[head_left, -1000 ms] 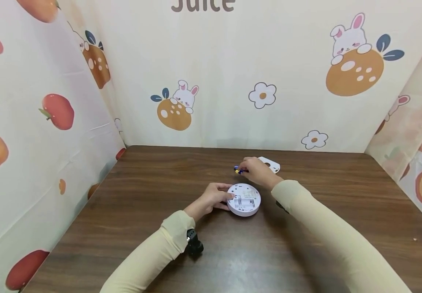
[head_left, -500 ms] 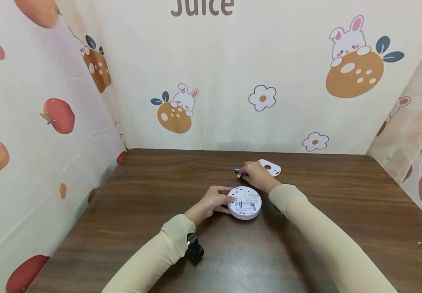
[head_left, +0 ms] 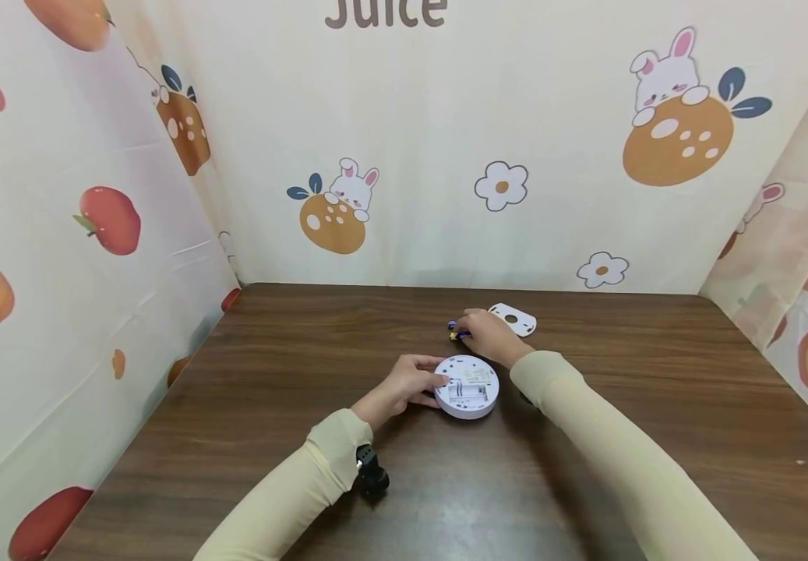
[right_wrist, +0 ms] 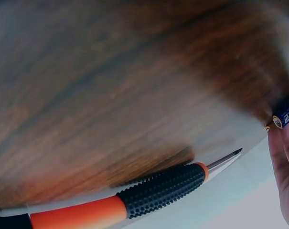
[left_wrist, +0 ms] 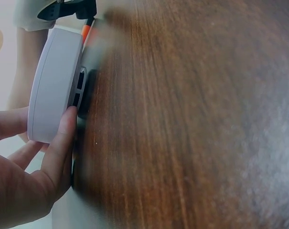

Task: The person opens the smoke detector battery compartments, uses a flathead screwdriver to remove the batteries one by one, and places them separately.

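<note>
A round white smoke detector (head_left: 472, 377), battery compartment facing up, rests on the table. My left hand (head_left: 411, 382) grips its left side, thumb on top and fingers along the edge; the left wrist view shows its slotted vents on the table side. Beyond it, my right hand (head_left: 493, 336) pinches a small blue battery (right_wrist: 283, 113) at its fingertips. Another blue battery (head_left: 452, 324) shows just past the fingers in the head view. The fingers partly hide both.
A white mounting plate (head_left: 525, 324) with a centre hole lies behind the right hand. A screwdriver (right_wrist: 161, 191) with an orange and black handle shows in the right wrist view; the right arm hides it in the head view. Printed curtains (head_left: 418, 117) border the table (head_left: 291, 351).
My right hand has moved slightly down and toward the detector, and the two batteries now show apart at its fingertips. The left hand keeps its hold on the detector.
</note>
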Demonstrator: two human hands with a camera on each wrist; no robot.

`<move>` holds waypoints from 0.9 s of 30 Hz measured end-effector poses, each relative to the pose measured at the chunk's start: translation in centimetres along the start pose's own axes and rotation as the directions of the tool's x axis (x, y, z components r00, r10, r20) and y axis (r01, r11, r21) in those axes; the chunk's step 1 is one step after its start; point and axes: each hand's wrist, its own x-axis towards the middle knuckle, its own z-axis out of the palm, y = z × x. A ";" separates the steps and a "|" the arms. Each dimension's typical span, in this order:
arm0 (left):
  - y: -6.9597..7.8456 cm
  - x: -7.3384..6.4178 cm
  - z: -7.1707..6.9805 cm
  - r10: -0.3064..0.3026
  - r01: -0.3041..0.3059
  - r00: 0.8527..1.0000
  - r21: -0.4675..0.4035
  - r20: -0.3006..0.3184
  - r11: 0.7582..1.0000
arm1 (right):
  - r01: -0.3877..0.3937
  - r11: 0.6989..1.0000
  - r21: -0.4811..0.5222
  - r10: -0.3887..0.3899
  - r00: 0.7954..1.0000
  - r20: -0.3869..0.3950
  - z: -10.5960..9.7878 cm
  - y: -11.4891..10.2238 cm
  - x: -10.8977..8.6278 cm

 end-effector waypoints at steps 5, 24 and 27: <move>-0.1 0.1 0.0 -0.011 0.011 1.000 0.016 -0.005 1.000 | -0.010 1.000 0.025 0.011 1.000 -0.005 -0.1 0.2 -0.3; 0.0 -0.3 0.2 0.000 0.000 1.000 0.002 -0.014 1.000 | -0.364 0.926 0.098 0.358 0.931 0.072 -2.4 6.0 -2.1; 0.0 -0.4 0.2 -0.001 0.001 1.000 -0.002 -0.018 1.000 | -0.386 0.916 0.111 0.376 0.921 0.104 -2.2 6.7 -2.3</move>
